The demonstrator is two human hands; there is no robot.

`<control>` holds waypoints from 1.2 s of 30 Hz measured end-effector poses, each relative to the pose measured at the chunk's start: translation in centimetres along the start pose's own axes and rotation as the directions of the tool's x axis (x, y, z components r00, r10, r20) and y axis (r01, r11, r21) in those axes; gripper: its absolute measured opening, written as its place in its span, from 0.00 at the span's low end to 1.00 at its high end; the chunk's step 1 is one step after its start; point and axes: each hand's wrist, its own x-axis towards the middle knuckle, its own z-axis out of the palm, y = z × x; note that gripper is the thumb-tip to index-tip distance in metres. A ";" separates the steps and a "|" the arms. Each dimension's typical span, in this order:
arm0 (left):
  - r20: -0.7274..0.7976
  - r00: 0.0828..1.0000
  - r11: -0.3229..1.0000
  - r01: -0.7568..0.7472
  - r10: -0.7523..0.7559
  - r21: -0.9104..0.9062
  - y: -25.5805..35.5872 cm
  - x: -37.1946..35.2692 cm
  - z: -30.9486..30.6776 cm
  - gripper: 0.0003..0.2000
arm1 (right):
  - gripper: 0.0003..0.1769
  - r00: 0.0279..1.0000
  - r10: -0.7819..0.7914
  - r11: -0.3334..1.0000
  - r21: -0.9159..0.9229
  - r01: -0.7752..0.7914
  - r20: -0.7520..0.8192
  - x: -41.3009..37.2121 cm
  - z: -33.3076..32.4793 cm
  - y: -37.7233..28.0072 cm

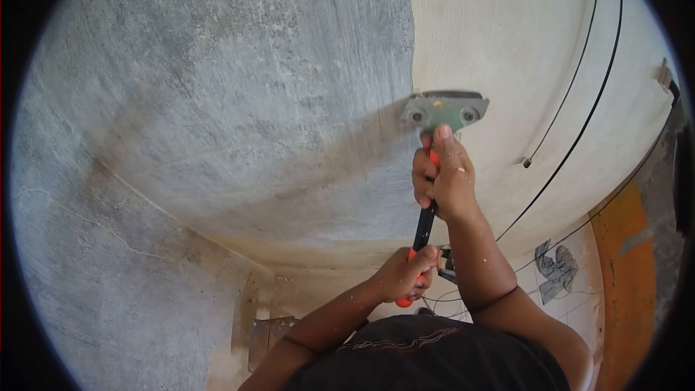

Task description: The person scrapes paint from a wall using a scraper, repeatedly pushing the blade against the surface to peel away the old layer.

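A long-handled scraper [426, 224] with a black and orange handle and a wide metal head [445, 109] is held up against the wall. My right hand [447, 174] wraps round the upper handle just below the head, its thumb lying along it. Lower down, my left hand [410, 275] grips the orange end of the handle. The head lies near the border between bare grey wall [275, 87] and cream paint [499, 36]. Small pale flakes stick to both forearms.
Dark cables [595, 101] run down the painted wall at the right, one ending in a small fitting [527, 163]. A crumpled grey cloth [557, 269] and cables lie on the tiled floor. An orange surface [622, 268] stands at the far right.
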 end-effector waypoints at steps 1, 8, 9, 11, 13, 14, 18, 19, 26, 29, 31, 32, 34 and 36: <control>0.002 1.000 1.000 0.001 -0.001 0.001 -0.8 -0.1 0.1 0.26 | 0.24 1.000 0.022 1.000 0.008 -0.022 0.012 -0.3 -0.4 0.6; -0.133 0.990 0.998 0.059 -0.054 0.028 -1.3 -0.5 -0.3 0.26 | 0.23 0.999 0.028 1.000 -0.001 -0.028 0.020 -0.4 -0.8 2.2; -0.091 0.993 0.997 0.074 -0.072 0.020 0.2 -0.4 -0.7 0.27 | 0.23 0.999 0.036 0.999 -0.001 -0.036 0.017 0.2 -0.1 0.8; -0.066 0.998 0.998 -0.005 0.009 0.068 2.6 -0.5 -0.7 0.27 | 0.23 0.996 -0.092 0.996 -0.016 0.092 0.011 1.0 1.3 -1.7; -0.031 0.999 0.999 -0.007 0.008 0.039 3.2 -0.8 -0.1 0.27 | 0.23 0.995 -0.095 0.995 -0.023 0.095 -0.001 0.8 1.6 -2.3; 0.001 1.000 1.000 -0.011 0.011 0.004 3.4 -0.8 0.0 0.27 | 0.23 0.995 -0.096 0.995 -0.032 0.095 -0.008 0.9 1.8 -2.6; 0.022 0.999 0.998 0.025 -0.023 -0.066 -0.6 -1.0 -0.2 0.26 | 0.24 0.999 -0.040 0.999 -0.004 0.040 -0.002 -0.6 0.2 0.9; 0.018 0.998 0.996 0.053 -0.052 -0.067 -1.0 -1.2 -0.2 0.26 | 0.24 1.000 -0.002 1.000 0.000 0.002 -0.027 -0.9 -0.1 1.6; -0.002 0.999 0.999 0.046 -0.045 0.030 2.4 -1.7 -0.3 0.24 | 0.24 0.999 -0.039 0.998 0.044 0.038 0.008 0.2 1.2 -1.1; 0.004 0.999 0.999 0.039 -0.039 -0.008 1.4 -1.7 -0.3 0.24 | 0.24 1.000 -0.026 0.998 0.054 0.025 0.011 0.0 0.9 -0.5; 0.020 0.998 0.997 0.061 -0.060 -0.049 0.3 -1.9 -0.3 0.24 | 0.24 1.000 -0.010 0.998 0.059 0.010 0.001 -0.5 0.5 0.5; 0.002 0.998 0.997 0.065 -0.065 -0.047 -0.3 -1.9 -0.2 0.24 | 0.24 1.000 0.025 0.998 0.055 -0.025 0.001 -0.7 0.2 1.2; -0.023 0.996 0.995 0.089 -0.090 -0.043 -0.1 -1.8 -0.3 0.24 | 0.24 0.998 0.055 0.998 0.037 -0.055 -0.012 -0.7 0.3 1.2; -0.018 0.998 0.998 0.064 -0.064 -0.015 1.5 -1.5 -0.6 0.24 | 0.25 1.000 -0.004 1.000 0.022 0.004 0.002 0.2 1.0 -0.2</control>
